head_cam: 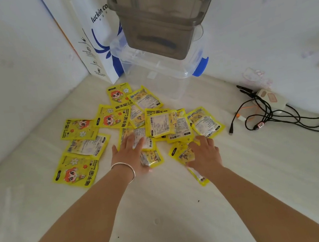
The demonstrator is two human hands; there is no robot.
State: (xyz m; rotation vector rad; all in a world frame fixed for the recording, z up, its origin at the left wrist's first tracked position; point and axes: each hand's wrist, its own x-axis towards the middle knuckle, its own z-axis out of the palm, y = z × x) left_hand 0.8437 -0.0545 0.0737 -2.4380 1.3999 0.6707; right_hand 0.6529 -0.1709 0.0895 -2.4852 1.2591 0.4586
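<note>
Pressing flat on scattered yellow hand-warmer packets with left hand, fingers wide; gripping one near packet with right hand, fingers curled round it

Paper bag reads "luckin co" — yellow packets "HAND WARMER"

Yellow packets lie spread near the far corner of the white bed. The left hand lies flat on them, and the right hand covers one packet just beside it
</note>
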